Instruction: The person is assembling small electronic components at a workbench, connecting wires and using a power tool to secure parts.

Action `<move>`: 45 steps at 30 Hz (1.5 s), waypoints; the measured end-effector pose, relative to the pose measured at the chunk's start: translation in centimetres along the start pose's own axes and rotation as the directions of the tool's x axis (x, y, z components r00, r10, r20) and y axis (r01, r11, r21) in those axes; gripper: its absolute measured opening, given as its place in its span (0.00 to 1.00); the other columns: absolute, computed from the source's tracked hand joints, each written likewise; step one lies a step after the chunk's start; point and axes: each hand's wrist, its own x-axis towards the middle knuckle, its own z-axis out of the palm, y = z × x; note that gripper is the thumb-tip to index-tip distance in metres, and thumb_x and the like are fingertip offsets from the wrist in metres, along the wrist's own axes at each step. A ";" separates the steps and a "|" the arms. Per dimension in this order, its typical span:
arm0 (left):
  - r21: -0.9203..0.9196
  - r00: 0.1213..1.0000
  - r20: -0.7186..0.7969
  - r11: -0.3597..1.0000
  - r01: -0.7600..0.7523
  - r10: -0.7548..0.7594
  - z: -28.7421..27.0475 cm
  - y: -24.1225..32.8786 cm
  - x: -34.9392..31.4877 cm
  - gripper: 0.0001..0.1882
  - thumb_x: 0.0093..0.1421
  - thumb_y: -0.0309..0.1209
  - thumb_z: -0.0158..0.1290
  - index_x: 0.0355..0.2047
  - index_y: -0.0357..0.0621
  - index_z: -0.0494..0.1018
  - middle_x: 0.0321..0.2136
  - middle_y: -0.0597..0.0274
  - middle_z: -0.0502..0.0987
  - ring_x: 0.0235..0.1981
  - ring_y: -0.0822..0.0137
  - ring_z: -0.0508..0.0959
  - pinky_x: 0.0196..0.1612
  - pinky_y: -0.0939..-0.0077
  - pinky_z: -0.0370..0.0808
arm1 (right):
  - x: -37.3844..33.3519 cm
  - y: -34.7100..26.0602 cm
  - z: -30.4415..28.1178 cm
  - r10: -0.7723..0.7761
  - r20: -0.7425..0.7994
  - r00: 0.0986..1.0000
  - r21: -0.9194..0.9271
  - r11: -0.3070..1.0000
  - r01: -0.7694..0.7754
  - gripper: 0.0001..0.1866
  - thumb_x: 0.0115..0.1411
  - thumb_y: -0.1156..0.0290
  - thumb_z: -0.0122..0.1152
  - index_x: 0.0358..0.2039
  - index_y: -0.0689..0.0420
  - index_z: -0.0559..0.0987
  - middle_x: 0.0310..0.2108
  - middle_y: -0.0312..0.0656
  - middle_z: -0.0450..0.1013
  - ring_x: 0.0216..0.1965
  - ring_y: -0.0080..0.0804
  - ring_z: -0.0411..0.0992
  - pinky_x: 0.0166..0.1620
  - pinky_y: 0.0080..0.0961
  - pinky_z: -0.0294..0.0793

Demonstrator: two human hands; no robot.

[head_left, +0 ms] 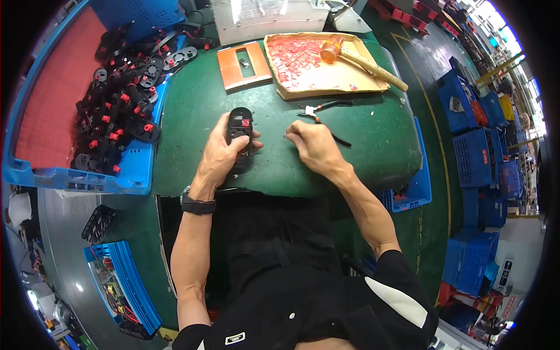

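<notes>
My left hand (219, 154) is wrapped round an oblong black plastic housing (238, 116), keeping it just above or on the green work surface (192, 125). A small red piece shows near the housing's upper end, and my thumb lies over its middle. To the right, my right hand (318, 147) is closed in a pinch, knuckles up. Whatever sits between those fingertips is too small to make out. Just beyond this hand lie pliers with black handles (310, 110); my right hand partly covers them.
At left, a blue crate (137, 166) holds many black parts with red bits (119, 111). An orange slotted plate (227, 65) lies at the back beside a cardboard tray (326, 91) of small red pieces. Across the tray rests an amber-headed mallet (331, 49), its handle overhanging the right rim.
</notes>
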 end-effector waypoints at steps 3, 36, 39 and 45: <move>-0.031 0.998 0.037 0.998 0.060 -0.059 0.7 -0.2 -0.5 0.19 0.62 0.21 0.49 0.54 0.34 0.68 0.40 0.51 0.81 0.37 0.63 0.84 0.42 0.72 0.81 | 1.2 -2.9 -1.6 -0.070 -0.148 0.986 0.409 0.904 0.126 0.05 0.64 0.78 0.60 0.38 0.67 0.80 0.30 0.47 0.78 0.33 0.35 0.78 0.40 0.28 0.75; 0.062 0.995 0.037 0.994 0.086 -0.089 2.0 -1.1 0.5 0.09 0.62 0.25 0.49 0.36 0.32 0.76 0.26 0.63 0.78 0.24 0.77 0.75 0.28 0.78 0.76 | 1.0 -4.2 3.0 -0.088 -0.342 0.936 0.041 0.993 0.108 0.04 0.55 0.81 0.63 0.30 0.65 0.76 0.31 0.50 0.74 0.36 0.49 0.74 0.41 0.40 0.75; -0.048 0.964 0.101 0.966 0.252 -0.247 1.5 0.2 0.5 0.11 0.63 0.26 0.46 0.40 0.31 0.75 0.30 0.54 0.81 0.26 0.67 0.82 0.30 0.74 0.82 | 2.2 -4.2 1.0 -0.199 -0.421 0.885 0.100 0.960 0.263 0.05 0.53 0.81 0.65 0.31 0.64 0.78 0.32 0.51 0.76 0.36 0.48 0.77 0.40 0.36 0.77; -0.018 0.909 0.191 0.925 0.380 -0.370 0.9 -0.4 0.9 0.14 0.63 0.25 0.43 0.44 0.27 0.72 0.32 0.39 0.82 0.28 0.52 0.86 0.29 0.66 0.85 | 12.9 -5.0 -11.1 -0.330 -0.680 0.655 -0.048 0.911 0.409 0.07 0.63 0.76 0.61 0.41 0.64 0.79 0.31 0.42 0.78 0.33 0.28 0.78 0.37 0.25 0.77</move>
